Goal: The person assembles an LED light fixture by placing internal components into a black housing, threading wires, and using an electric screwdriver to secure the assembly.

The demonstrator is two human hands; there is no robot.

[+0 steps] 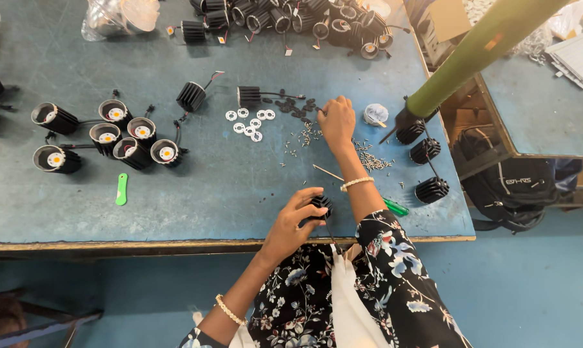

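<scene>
My left hand (296, 221) grips a small black finned lamp housing (321, 205) at the table's near edge, a thin wire hanging from it. My right hand (337, 121) reaches forward to a patch of small black rings (295, 106) on the blue table (227, 180), fingertips pinched there; what they hold is too small to tell. White plastic rings (249, 122) lie just left of it. Loose small screws (369, 158) are scattered under and right of my wrist. A green-handled screwdriver (395, 206) lies beneath my forearm.
Several assembled lamps with yellow centres (120, 135) stand at left, beside a green tool (121, 189). A pile of black housings (291, 19) fills the far edge, three more (427, 151) at right. Another person's green sleeve (478, 51) reaches in from the upper right. A black backpack (514, 190) sits on the floor.
</scene>
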